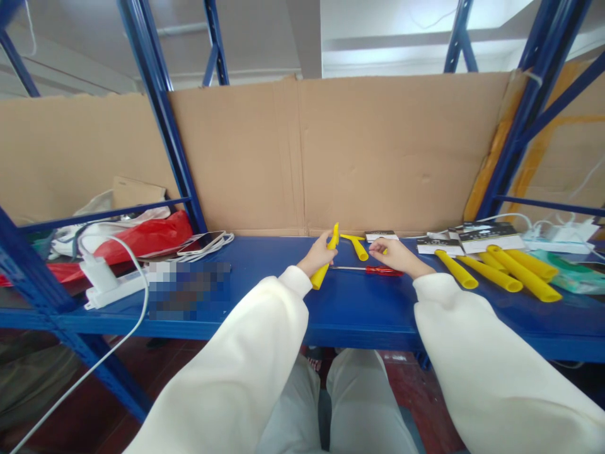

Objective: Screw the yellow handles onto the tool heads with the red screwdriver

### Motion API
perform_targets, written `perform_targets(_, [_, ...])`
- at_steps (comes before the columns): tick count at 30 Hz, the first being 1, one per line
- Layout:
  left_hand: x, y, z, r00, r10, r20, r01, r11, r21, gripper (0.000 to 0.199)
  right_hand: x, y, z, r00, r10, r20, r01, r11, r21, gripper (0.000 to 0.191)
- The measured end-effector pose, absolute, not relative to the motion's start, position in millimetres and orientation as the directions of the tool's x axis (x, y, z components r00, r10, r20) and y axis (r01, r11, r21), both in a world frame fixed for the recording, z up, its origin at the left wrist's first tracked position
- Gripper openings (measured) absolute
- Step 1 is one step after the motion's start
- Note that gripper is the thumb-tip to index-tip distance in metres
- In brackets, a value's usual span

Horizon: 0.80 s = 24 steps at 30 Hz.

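My left hand point(320, 253) is closed around a yellow plastic tube-shaped handle point(321, 276), tilted, with its narrow curved end pointing up. My right hand point(394, 255) is raised a little to the right, thumb and fingers pinched together. A speck of yellow shows at its fingertips, too small to name. Between the hands lies a yellow T-shaped piece with a hollow handle point(360, 248). A screwdriver with a red handle point(384, 271) rests on the blue shelf point(359, 309) below my right hand, its shaft pointing left.
Several yellow hollow handles point(503, 270) lie at the right beside black-and-white printed cards point(490, 237). Another card point(382, 236) sits near the cardboard wall point(378, 157). To the left are a phone point(202, 243), a white power strip point(116, 287) and a red bag point(146, 238).
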<state>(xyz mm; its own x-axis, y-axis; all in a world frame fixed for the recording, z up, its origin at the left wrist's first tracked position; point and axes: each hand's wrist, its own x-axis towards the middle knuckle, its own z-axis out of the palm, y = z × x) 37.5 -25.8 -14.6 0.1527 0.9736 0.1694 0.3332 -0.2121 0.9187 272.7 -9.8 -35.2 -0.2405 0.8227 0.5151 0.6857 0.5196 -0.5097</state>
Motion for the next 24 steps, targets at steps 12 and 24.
perform_targets(12, [125, -20, -14, 0.197, 0.978, 0.072, -0.111, -0.051, 0.993, 0.058, 269, -12, -34, -0.257, 0.764, 0.592, 0.602, 0.606, -0.52, 0.014])
perform_targets(24, [119, -38, -12, 0.193, 0.981, -0.012, -0.092, 0.03, 0.995, 0.058, 271, -6, -39, -0.285, 0.779, 0.559, 0.562, 0.608, -0.56, 0.031])
